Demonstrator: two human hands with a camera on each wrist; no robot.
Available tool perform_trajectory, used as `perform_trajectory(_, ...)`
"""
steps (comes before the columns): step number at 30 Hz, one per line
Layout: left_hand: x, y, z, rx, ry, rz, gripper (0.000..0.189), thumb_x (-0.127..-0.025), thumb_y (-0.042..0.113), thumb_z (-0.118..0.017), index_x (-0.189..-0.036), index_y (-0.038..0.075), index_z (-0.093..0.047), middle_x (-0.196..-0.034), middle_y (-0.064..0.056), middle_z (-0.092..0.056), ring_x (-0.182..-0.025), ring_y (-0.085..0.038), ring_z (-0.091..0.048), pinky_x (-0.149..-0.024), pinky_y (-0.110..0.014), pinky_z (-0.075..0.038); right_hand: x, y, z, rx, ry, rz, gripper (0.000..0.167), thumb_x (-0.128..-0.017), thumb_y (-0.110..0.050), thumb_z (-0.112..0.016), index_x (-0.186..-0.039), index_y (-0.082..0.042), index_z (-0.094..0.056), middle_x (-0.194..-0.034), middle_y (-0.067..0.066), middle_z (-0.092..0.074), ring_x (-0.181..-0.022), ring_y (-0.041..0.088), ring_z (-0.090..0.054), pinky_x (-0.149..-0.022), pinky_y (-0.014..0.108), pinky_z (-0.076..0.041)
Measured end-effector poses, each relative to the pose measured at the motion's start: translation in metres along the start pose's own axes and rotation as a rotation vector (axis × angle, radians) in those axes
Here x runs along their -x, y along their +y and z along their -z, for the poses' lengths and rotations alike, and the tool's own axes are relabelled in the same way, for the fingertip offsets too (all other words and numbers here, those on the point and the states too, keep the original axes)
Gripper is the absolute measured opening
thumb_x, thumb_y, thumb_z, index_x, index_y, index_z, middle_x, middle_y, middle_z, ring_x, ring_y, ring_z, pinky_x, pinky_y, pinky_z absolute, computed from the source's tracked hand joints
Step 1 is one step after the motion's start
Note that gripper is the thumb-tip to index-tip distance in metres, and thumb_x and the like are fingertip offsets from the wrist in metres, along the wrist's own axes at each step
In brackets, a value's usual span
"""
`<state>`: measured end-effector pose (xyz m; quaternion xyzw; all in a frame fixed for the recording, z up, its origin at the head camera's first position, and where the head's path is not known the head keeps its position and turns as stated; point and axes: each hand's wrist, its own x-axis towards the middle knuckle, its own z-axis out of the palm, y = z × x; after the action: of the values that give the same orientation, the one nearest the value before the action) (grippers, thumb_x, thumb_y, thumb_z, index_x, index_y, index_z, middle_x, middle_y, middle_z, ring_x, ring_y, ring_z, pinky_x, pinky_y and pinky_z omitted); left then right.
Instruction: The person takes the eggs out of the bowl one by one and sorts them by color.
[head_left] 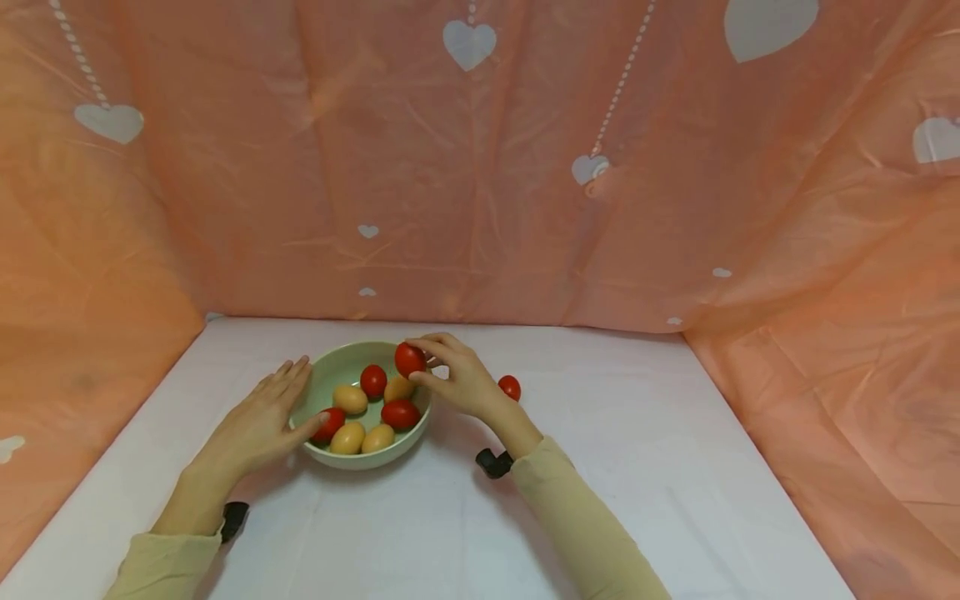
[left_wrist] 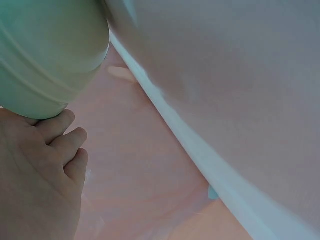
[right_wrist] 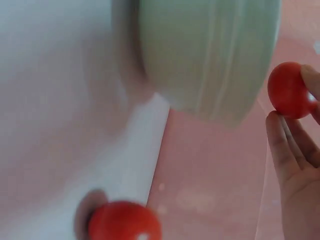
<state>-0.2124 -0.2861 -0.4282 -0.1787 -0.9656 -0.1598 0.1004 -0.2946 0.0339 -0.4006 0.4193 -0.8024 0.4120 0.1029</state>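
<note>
Tomato (head_left: pixel 409 360) is clamped between thumb and fingertips of the right hand (head_left: pixel 459 380), by the rim of the bowl (head_left: pixel 363 460), just left of that hand; such a pinch presumably suits its small, smooth roundness. The left hand (head_left: pixel 255 423) lies with fingers uncurled along the bowl's outer side, thumb over the rim, probably to keep it from sliding. A spare tomato (head_left: pixel 510 387) rests on the table (head_left: pixel 615 417), right of the right hand.
</note>
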Motion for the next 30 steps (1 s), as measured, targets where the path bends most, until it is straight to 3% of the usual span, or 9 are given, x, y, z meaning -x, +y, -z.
perform_trajectory(13,0.000,0.001,0.002,-0.002,0.006,-0.006,0.088,-0.099,0.048,-0.065,-0.155,-0.012,-0.034,-0.163,-0.030,-0.032,-0.149,-0.052,-0.030,-0.122,-0.063,-0.028,0.038,0.029,0.036,-0.007,0.181,-0.045,0.047,-0.092,-0.008,-0.079,-0.137,-0.001,-0.065,-0.128,0.017,-0.064,-0.100,0.032,-0.072,-0.086,0.033,-0.064)
perform_trajectory(30,0.001,0.003,0.002,-0.015,0.002,0.002,0.088,-0.100,0.049,-0.063,-0.155,-0.013,-0.035,-0.164,-0.029,-0.032,-0.150,-0.051,-0.030,-0.121,-0.063,-0.028,0.077,0.047,0.073,-0.026,0.299,-0.195,0.052,-0.089,-0.004,-0.082,-0.137,0.002,-0.063,-0.126,0.024,-0.061,-0.104,0.038,-0.068,-0.086,0.050,-0.063)
